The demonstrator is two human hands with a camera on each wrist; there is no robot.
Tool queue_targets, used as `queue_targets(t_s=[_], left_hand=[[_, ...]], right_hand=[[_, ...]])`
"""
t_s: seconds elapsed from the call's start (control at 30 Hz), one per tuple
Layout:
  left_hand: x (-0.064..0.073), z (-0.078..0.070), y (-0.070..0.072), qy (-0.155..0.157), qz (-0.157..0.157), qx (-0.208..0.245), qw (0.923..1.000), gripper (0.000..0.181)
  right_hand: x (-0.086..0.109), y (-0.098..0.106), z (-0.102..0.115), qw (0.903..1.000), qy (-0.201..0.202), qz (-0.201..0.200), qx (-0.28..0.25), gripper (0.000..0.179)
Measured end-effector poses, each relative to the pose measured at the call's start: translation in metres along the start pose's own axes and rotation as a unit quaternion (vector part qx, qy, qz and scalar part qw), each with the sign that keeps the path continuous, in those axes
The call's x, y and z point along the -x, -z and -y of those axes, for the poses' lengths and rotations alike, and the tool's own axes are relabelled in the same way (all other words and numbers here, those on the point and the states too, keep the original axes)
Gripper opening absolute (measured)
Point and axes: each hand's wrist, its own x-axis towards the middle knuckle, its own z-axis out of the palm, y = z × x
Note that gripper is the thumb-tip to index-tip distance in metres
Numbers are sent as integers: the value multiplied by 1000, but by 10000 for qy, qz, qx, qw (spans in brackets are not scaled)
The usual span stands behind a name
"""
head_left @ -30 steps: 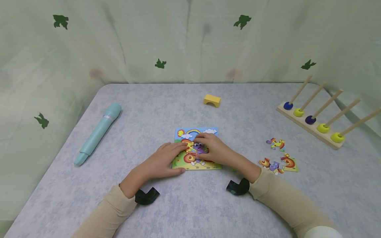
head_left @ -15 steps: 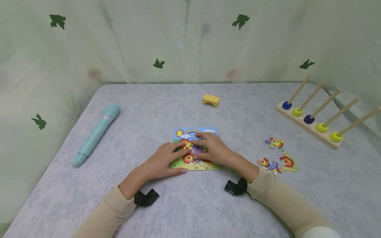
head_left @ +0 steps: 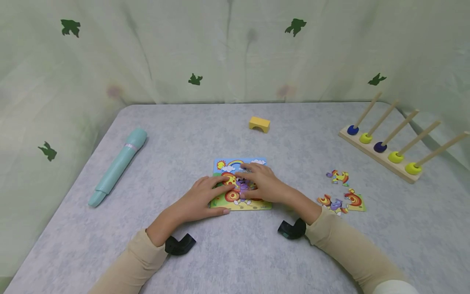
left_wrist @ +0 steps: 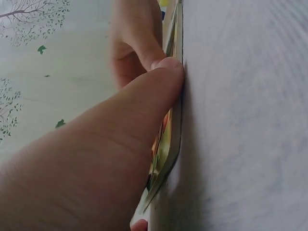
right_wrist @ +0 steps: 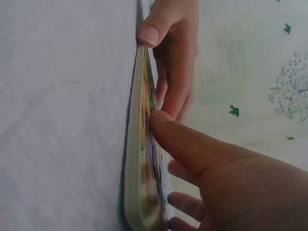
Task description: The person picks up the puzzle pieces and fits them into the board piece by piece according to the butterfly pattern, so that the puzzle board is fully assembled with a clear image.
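Observation:
A colourful jigsaw puzzle board (head_left: 220, 203) lies flat at the table's middle, printed with a sun, a rainbow and a cartoon figure. My left hand (head_left: 200, 199) rests over its left side, fingers stretched across the picture and thumb (right_wrist: 150, 34) against the near edge. From the right, my right hand (head_left: 269, 185) reaches over the board. Its thumb (right_wrist: 162, 116) and fingertips grip a purple puzzle piece (head_left: 242, 184) at the centre, partly covered by the fingers. The left wrist view shows the board (left_wrist: 176, 130) edge-on, with the left thumb along its rim.
Loose puzzle pieces (head_left: 355, 200) lie right of the board, one more piece (head_left: 339, 177) just behind them. A yellow arch block (head_left: 259, 124) sits farther back. A wooden peg stand (head_left: 385, 158) with blue and yellow beads occupies the right, a folded teal umbrella (head_left: 118, 167) the left.
The right fingers have shifted slightly on the purple piece, covering more of its face. The left fingers have spread a little farther over the board. Loose pieces stay put.

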Motion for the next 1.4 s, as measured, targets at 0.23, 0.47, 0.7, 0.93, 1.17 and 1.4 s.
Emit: queue_targets(t_s=[0.23,0.47,0.7,0.93,1.17,1.4], left_hand=[[0,1,-1,-12,-44,-2,10000,64],[0,2,-2,10,-20,-3,10000,65],[1,3,-2,21,-33,-9,10000,66],[0,3,-3,6,-46,6,10000,66],[0,3,-4,18,-17,-17,10000,67],[0,4,-4,56,11,11,10000,67]], right_hand=[[13,27,6,9964,-182,-335,-751,65],[55,58,-6,9879,76,-1471,-484,69],[99,78,-34,9632,-38,-2687,92,69],[131,84,-60,9510,-459,-3049,254,69],[150,79,-77,9524,-1234,-2781,-182,67],[154,74,-90,9543,-1517,-2555,-321,68]])
